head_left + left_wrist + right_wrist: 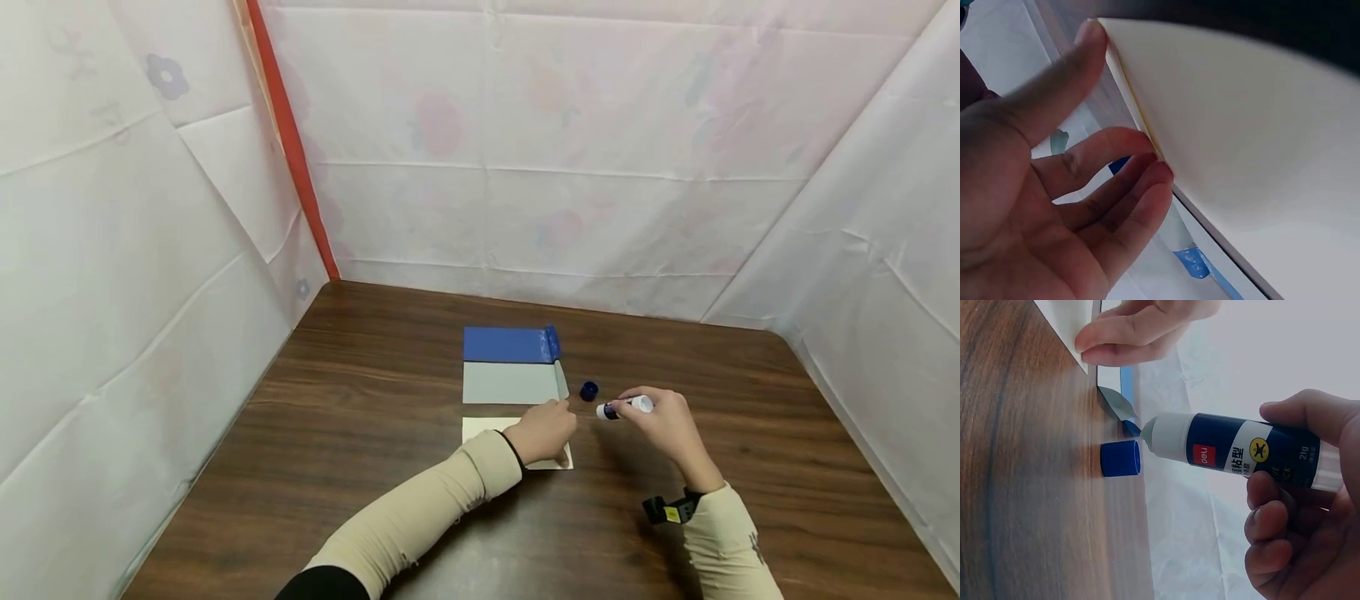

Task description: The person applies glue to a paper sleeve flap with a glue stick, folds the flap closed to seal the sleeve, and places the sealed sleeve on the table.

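Note:
A cream sheet of paper (pixel 483 427) lies nearest on the table. My left hand (pixel 543 432) is over its right end. In the left wrist view, the left thumb (pixel 1088 59) is at one corner and the bent fingers (pixel 1138 200) hold along the folded edge. My right hand (pixel 663 421) grips a glue stick (pixel 1225 450), uncapped, above the table right of the paper. Its pale tip (pixel 1149 436) points left in the head view. The dark blue cap (pixel 1120 459) stands on the table between the glue stick and the papers.
Beyond the cream sheet lie a grey-green sheet (pixel 510 383) and a blue sheet (pixel 502 344), their right ends folded up. Whitish smears mark the blue one near its fold. White sheeting (pixel 600 150) encloses the wooden table (pixel 360 400) at the back and sides.

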Motion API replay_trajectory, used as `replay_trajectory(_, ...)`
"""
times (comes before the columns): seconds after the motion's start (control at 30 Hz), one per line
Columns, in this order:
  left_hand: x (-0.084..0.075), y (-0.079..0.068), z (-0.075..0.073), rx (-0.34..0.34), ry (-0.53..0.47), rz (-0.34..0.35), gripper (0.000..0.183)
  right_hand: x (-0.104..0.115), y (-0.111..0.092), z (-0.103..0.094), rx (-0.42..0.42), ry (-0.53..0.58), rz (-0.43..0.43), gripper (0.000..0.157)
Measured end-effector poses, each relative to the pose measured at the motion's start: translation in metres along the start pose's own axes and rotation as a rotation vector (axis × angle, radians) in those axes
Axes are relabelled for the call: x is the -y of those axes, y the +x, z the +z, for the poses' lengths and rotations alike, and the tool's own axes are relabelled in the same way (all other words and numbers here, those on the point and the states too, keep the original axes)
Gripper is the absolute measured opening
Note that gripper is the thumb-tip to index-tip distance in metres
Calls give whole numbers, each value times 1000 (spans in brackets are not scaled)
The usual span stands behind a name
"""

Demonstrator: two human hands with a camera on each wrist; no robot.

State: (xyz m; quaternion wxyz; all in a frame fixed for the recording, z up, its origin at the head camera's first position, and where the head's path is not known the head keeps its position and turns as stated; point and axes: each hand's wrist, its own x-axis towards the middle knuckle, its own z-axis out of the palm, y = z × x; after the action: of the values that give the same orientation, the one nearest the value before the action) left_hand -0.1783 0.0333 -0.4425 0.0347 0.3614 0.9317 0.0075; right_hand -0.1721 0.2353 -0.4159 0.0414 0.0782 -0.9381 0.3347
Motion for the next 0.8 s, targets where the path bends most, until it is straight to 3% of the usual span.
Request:
replay_trajectory(0.23,9,2,6,-81,5,2,2,-1,-1,-1,2,8,27,24)
replay_trajectory(0.37,9,0,7,-114,22,18,17,-1,-2,-1,8,10,32,26)
replay_trajectory(0.5,7,-3,6,-76,31,38,15,-1,-3,-1,5,13,34,26)
replay_trajectory(0.6,6,-3,4,-42,25,36,3,-2,-2,0,2,22,38,25)
replay_trajectory(0.8,2,-5,0,-2,23,4,24,-1,0,-2,-1,-5,8,24)
